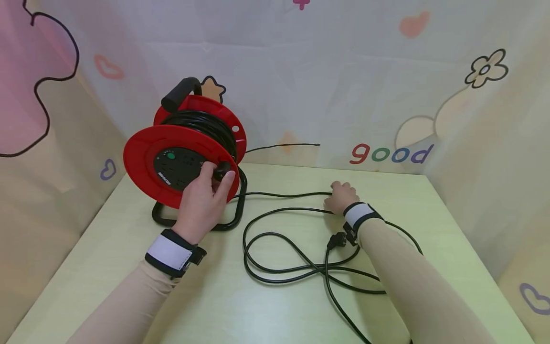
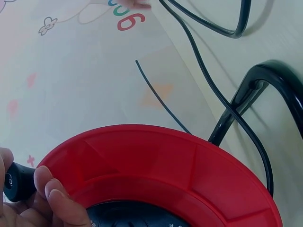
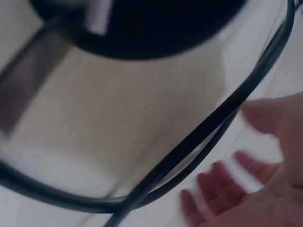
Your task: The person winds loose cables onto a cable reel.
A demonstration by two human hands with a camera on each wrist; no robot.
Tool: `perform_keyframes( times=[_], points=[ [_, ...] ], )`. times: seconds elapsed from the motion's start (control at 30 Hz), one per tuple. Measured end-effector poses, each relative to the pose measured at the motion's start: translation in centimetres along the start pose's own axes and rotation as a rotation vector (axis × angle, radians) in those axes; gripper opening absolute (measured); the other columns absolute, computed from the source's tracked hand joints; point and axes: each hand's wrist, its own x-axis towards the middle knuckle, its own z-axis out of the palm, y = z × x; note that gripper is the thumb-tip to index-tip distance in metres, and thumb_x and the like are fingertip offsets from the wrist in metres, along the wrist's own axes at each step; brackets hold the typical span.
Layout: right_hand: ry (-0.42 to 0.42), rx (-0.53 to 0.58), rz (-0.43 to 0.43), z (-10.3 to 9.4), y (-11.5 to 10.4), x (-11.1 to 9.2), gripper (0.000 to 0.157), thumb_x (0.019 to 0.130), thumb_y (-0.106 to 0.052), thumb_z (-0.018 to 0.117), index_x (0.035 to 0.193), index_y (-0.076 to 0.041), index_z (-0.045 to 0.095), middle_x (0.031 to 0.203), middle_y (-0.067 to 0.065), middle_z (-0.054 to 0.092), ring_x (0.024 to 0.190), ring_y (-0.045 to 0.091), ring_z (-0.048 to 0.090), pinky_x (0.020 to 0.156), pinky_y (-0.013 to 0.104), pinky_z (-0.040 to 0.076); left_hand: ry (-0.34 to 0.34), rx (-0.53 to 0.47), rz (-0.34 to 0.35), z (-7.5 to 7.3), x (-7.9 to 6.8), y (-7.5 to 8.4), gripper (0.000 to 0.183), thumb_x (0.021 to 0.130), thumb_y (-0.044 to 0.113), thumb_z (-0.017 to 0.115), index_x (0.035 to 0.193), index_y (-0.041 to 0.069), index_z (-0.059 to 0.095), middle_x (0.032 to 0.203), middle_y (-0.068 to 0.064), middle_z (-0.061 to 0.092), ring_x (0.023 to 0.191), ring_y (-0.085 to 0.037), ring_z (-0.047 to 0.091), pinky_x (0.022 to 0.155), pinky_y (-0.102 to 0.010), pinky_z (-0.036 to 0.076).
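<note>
A red and black cable reel [image 1: 143,155] stands on its black tubular frame at the left of the table. My left hand [image 1: 201,203] holds the black crank knob [image 1: 222,170] on the reel's front disc; the left wrist view shows fingers curled about that knob [image 2: 20,182]. Black cable is wound between the discs, and a length of the cable [image 1: 283,195] runs from the reel toward my right hand [image 1: 341,197]. In the right wrist view that hand's fingers [image 3: 220,189] are spread and loose beside the cable [image 3: 189,142], not closed round it.
Loose loops of cable [image 1: 275,283] lie over the middle of the pale table [image 1: 215,296]. A black plug [image 1: 337,240] is near my right wrist. A printed curtain [image 1: 292,95] hangs behind and along both sides of the table.
</note>
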Motion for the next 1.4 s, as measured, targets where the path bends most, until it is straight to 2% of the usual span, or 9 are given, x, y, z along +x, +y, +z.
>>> perform_keyframes(
  times=[0.13,0.27,0.43,0.57,0.67,0.77,0.93,1.17,1.4],
  points=[
    [-0.062,-0.06,0.153,-0.5,1.5,-0.2,0.042,0.092,-0.012,0.051,0.122,0.015,0.04,0.12,0.037,0.042,0.11,0.051,0.044,0.091,0.056,0.039,-0.001,-0.001,0.007,0.0,0.1,0.1,0.038,0.098,0.043,0.053,0.113,0.009,0.046,0.076,-0.004,0.057,0.065,-0.021,0.051,0.056,-0.035,0.043],
    [-0.064,-0.055,0.211,-0.9,2.1,-0.7,0.038,0.092,-0.011,0.049,0.117,0.016,0.04,0.114,0.036,0.049,0.106,0.05,0.048,0.088,0.055,0.041,0.01,0.001,0.006,-0.1,0.1,0.1,0.038,0.098,0.043,0.053,0.113,0.009,0.046,0.077,-0.005,0.058,0.066,-0.022,0.052,0.057,-0.035,0.043],
    [-0.088,-0.021,0.123,-1.3,2.9,-1.1,0.015,0.09,-0.003,0.046,0.085,0.009,0.052,0.075,0.015,0.051,0.065,0.027,0.048,0.06,0.035,0.041,0.006,0.004,-0.002,-0.3,0.0,0.0,0.037,0.098,0.042,0.053,0.113,0.009,0.046,0.078,-0.005,0.058,0.066,-0.022,0.052,0.057,-0.036,0.044],
    [-0.106,0.079,0.013,-2.3,3.5,-1.6,0.035,0.095,-0.007,0.046,0.059,-0.006,0.044,0.056,0.0,0.035,0.049,0.014,0.033,0.05,0.028,0.031,0.002,0.006,-0.002,-0.3,0.0,0.0,0.037,0.098,0.042,0.053,0.113,0.009,0.046,0.077,-0.005,0.058,0.066,-0.022,0.052,0.057,-0.035,0.043],
    [-0.13,0.191,-0.013,-3.9,3.5,-2.5,0.034,0.099,-0.015,0.048,0.066,-0.003,0.053,0.054,-0.002,0.036,0.05,0.013,0.038,0.055,0.028,0.035,0.006,0.005,0.01,-0.3,0.1,0.0,0.038,0.098,0.043,0.052,0.112,0.008,0.046,0.076,-0.005,0.057,0.065,-0.022,0.052,0.056,-0.036,0.042],
    [-0.183,0.263,-0.021,-5.9,3.3,-3.5,0.028,0.101,-0.02,0.048,0.094,0.004,0.061,0.067,0.003,0.048,0.063,0.018,0.052,0.065,0.032,0.045,0.009,0.003,0.016,-0.4,0.1,0.0,0.038,0.098,0.043,0.051,0.112,0.008,0.046,0.075,-0.005,0.056,0.065,-0.022,0.051,0.056,-0.036,0.042],
    [-0.111,0.12,-0.187,-7.8,3.8,-4.6,0.024,0.103,-0.02,0.047,0.103,0.002,0.056,0.086,0.011,0.06,0.075,0.023,0.056,0.068,0.037,0.046,0.006,0.003,0.01,-0.5,0.1,0.1,0.038,0.098,0.042,0.052,0.112,0.008,0.046,0.076,-0.006,0.056,0.065,-0.022,0.051,0.057,-0.036,0.042],
    [-0.039,0.03,-0.259,-7.3,6.9,-5.3,0.024,0.104,-0.009,0.038,0.126,0.0,0.04,0.087,0.014,0.063,0.068,0.021,0.054,0.06,0.035,0.041,-0.01,0.01,-0.007,-0.4,0.1,0.2,0.039,0.098,0.044,0.052,0.113,0.009,0.046,0.074,-0.005,0.056,0.065,-0.022,0.051,0.056,-0.036,0.042],
    [-0.001,0.031,-0.215,-6.1,9.4,-5.5,0.021,0.105,-0.016,0.039,0.118,-0.001,0.046,0.084,0.012,0.057,0.068,0.022,0.051,0.058,0.034,0.039,-0.019,0.031,-0.012,-0.2,-0.1,0.2,0.038,0.098,0.044,0.052,0.111,0.009,0.047,0.073,-0.004,0.056,0.064,-0.022,0.051,0.056,-0.036,0.042]
  ],
)
